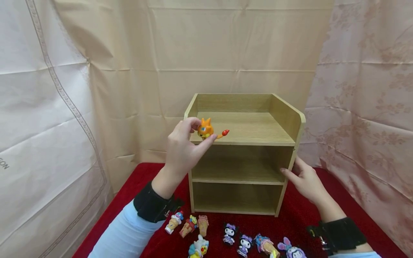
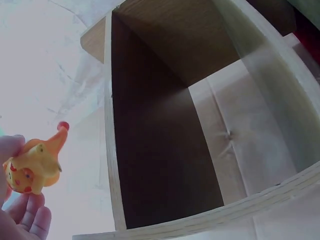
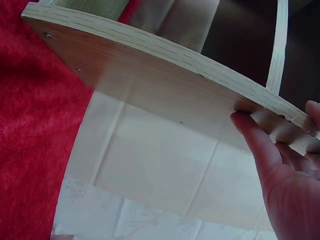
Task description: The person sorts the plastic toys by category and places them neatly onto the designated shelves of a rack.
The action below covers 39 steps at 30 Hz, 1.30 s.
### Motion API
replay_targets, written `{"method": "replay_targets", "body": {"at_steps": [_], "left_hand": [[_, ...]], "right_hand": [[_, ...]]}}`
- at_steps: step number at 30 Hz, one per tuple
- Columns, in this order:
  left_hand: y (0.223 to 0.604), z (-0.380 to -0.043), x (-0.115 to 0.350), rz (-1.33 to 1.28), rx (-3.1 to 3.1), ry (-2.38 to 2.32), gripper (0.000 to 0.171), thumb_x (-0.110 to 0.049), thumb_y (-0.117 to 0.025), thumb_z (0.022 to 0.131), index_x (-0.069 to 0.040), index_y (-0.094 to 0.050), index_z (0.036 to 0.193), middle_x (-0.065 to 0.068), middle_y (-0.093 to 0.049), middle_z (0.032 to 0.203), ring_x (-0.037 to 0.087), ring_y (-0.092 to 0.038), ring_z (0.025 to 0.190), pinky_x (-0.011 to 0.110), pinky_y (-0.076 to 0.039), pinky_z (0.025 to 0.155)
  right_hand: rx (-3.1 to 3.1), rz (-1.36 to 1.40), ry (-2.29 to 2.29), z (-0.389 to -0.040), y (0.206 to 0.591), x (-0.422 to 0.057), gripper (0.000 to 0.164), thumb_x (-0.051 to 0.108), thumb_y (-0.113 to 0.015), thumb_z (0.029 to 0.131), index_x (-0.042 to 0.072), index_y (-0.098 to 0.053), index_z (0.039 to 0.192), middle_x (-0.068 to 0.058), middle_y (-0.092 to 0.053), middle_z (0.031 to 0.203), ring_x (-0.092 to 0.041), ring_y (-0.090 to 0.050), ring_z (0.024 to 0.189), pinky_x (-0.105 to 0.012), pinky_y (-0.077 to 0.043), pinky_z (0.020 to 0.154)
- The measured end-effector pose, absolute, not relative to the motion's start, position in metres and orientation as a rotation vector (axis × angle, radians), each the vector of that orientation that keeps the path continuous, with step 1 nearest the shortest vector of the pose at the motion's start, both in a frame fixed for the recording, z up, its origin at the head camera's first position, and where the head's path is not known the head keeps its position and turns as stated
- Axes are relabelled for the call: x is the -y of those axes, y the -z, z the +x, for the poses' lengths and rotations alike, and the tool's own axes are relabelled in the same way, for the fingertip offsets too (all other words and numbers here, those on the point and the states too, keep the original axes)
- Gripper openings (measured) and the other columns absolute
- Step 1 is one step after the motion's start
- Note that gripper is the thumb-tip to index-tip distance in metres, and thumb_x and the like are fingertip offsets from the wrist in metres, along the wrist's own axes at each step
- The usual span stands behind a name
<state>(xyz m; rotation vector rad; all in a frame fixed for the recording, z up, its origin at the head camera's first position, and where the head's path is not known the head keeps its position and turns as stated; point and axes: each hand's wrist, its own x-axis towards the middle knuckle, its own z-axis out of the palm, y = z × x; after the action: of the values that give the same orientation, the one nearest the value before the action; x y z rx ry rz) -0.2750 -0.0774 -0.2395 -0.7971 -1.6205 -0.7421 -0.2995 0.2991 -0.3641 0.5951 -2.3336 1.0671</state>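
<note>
My left hand (image 1: 184, 147) pinches a small orange toy figurine (image 1: 205, 128) between thumb and fingers, in front of the top tier of a wooden shelf (image 1: 248, 143). The figurine has a spiky head and a thin tail with a red tip; the left wrist view shows its yellowish side (image 2: 36, 167). On the shelf's right side, my right hand (image 1: 307, 182) grips the upright panel (image 3: 165, 95), thumb at the front edge by the middle tier and fingers against the outer face. No objects show on the three tiers.
Several small figurines lie on the red cloth before the shelf: ice-cream-cone figures (image 1: 188, 226) and a yellow-and-white one (image 1: 198, 248) at left, purple-and-white ones (image 1: 229, 233) and a purple eared one (image 1: 292, 249) at right. Beige curtains (image 1: 238, 46) hang behind.
</note>
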Motion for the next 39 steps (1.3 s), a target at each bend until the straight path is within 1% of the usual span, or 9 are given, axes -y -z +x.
{"method": "replay_targets", "body": {"at_steps": [6, 10, 13, 17, 21, 24, 29, 34, 39], "left_hand": [[0.231, -0.28, 0.072, -0.789, 1.633, 0.699, 0.05, -0.026, -0.082, 0.075, -0.002, -0.062, 0.114, 0.009, -0.065, 0.096, 0.015, -0.056, 0.085, 0.033, -0.055, 0.07], [0.229, -0.282, 0.068, -0.793, 1.67, 0.695, 0.044, -0.025, -0.082, 0.076, -0.002, -0.065, 0.11, 0.01, -0.064, 0.097, 0.016, -0.057, 0.087, 0.032, -0.055, 0.072], [0.227, -0.283, 0.065, -0.794, 1.705, 0.698, 0.041, -0.024, -0.082, 0.076, -0.003, -0.066, 0.108, 0.01, -0.061, 0.097, 0.016, -0.056, 0.085, 0.031, -0.055, 0.071], [0.223, -0.286, 0.062, -0.785, 1.736, 0.682, 0.038, -0.022, -0.082, 0.076, -0.002, -0.066, 0.104, 0.013, -0.056, 0.106, 0.018, -0.055, 0.089, 0.029, -0.056, 0.073], [0.22, -0.291, 0.059, -0.752, 1.768, 0.611, 0.035, -0.022, -0.08, 0.077, 0.0, -0.064, 0.1, 0.014, -0.056, 0.116, 0.021, -0.056, 0.099, 0.032, -0.055, 0.08], [0.219, -0.294, 0.056, -0.743, 1.791, 0.558, 0.034, -0.023, -0.077, 0.078, 0.0, -0.062, 0.098, 0.012, -0.06, 0.109, 0.02, -0.056, 0.096, 0.033, -0.054, 0.08], [0.221, -0.299, 0.053, -0.727, 1.825, 0.526, 0.035, -0.025, -0.077, 0.079, 0.0, -0.059, 0.096, 0.009, -0.057, 0.094, 0.016, -0.051, 0.08, 0.03, -0.053, 0.069], [0.222, -0.304, 0.05, -0.709, 1.854, 0.458, 0.04, -0.029, -0.076, 0.08, 0.0, -0.057, 0.1, 0.009, -0.054, 0.092, 0.017, -0.049, 0.078, 0.031, -0.053, 0.067], [0.218, -0.31, 0.049, -0.698, 1.889, 0.36, 0.039, -0.028, -0.076, 0.081, -0.004, -0.056, 0.104, 0.01, -0.053, 0.093, 0.021, -0.053, 0.078, 0.034, -0.053, 0.065]], "right_hand": [[2.334, 0.599, -1.068, -0.3, 0.363, -0.299, 0.064, 0.014, -0.065, 0.092, 0.018, -0.034, 0.148, -0.019, -0.056, 0.127, -0.026, -0.058, 0.105, -0.007, -0.045, 0.075], [2.345, 0.598, -1.065, -0.299, 0.363, -0.298, 0.065, 0.014, -0.065, 0.093, 0.018, -0.033, 0.149, -0.019, -0.055, 0.127, -0.027, -0.058, 0.105, -0.007, -0.045, 0.075], [2.352, 0.594, -1.063, -0.298, 0.363, -0.298, 0.065, 0.014, -0.065, 0.093, 0.018, -0.032, 0.149, -0.019, -0.055, 0.128, -0.027, -0.058, 0.105, -0.008, -0.045, 0.075], [2.354, 0.59, -1.057, -0.298, 0.363, -0.298, 0.065, 0.015, -0.065, 0.093, 0.018, -0.032, 0.149, -0.019, -0.055, 0.128, -0.027, -0.058, 0.105, -0.007, -0.045, 0.075], [2.353, 0.594, -1.057, -0.298, 0.363, -0.298, 0.066, 0.015, -0.064, 0.093, 0.019, -0.031, 0.15, -0.019, -0.055, 0.128, -0.027, -0.057, 0.106, -0.007, -0.044, 0.075], [2.355, 0.594, -1.059, -0.298, 0.362, -0.298, 0.066, 0.015, -0.064, 0.093, 0.019, -0.031, 0.15, -0.019, -0.055, 0.129, -0.028, -0.057, 0.106, -0.008, -0.045, 0.075], [2.359, 0.591, -1.068, -0.297, 0.363, -0.297, 0.066, 0.015, -0.064, 0.093, 0.02, -0.03, 0.15, -0.019, -0.054, 0.13, -0.028, -0.056, 0.107, -0.008, -0.045, 0.076], [2.357, 0.597, -1.07, -0.298, 0.363, -0.297, 0.065, 0.016, -0.064, 0.093, 0.018, -0.031, 0.15, -0.019, -0.054, 0.129, -0.027, -0.057, 0.107, -0.009, -0.044, 0.076], [2.355, 0.594, -1.069, -0.298, 0.364, -0.297, 0.065, 0.016, -0.064, 0.093, 0.018, -0.032, 0.149, -0.019, -0.055, 0.129, -0.028, -0.057, 0.107, -0.008, -0.045, 0.076]]}}
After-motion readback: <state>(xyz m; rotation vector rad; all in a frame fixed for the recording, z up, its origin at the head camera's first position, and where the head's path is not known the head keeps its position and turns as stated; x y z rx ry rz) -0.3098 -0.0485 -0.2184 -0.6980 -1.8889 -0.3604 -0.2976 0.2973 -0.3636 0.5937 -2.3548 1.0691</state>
